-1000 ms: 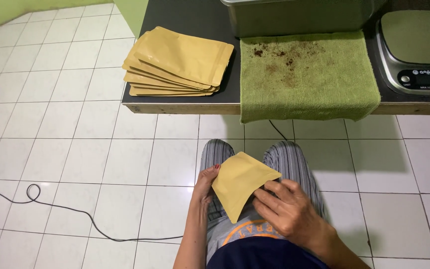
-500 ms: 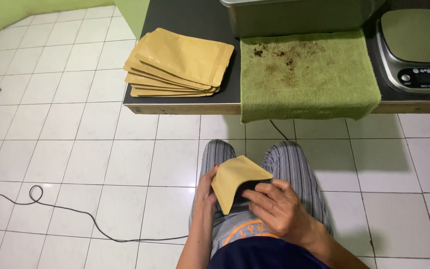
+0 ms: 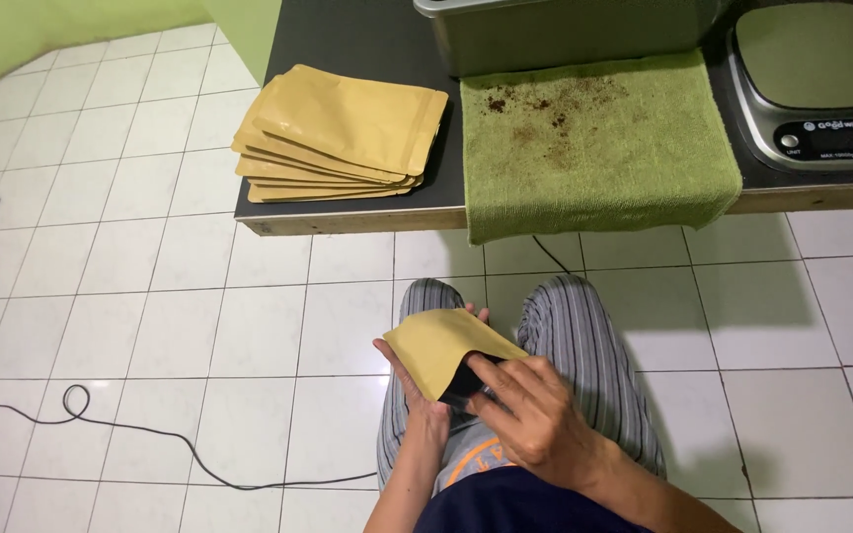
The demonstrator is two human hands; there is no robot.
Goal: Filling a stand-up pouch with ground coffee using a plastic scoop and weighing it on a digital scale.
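A tan paper pouch (image 3: 439,344) lies over my lap, its mouth turned toward me. My left hand (image 3: 419,395) holds it from beneath, fingers wrapped around its left and far edges. My right hand (image 3: 530,415) is at the pouch's mouth, with its fingertips inside the dark opening, spreading it. A stack of several matching tan pouches (image 3: 343,135) rests on the dark table (image 3: 357,39) ahead of me, out of both hands' reach.
A stained green towel (image 3: 594,143) hangs over the table's front edge. Behind it stands a metal container (image 3: 565,35), and a digital kitchen scale (image 3: 816,79) sits at the right. A black cable (image 3: 101,434) snakes over the white tiled floor at left.
The pouch has tilted flatter and its mouth has opened. My right hand's fingers have gone from resting on the pouch to inside its opening.
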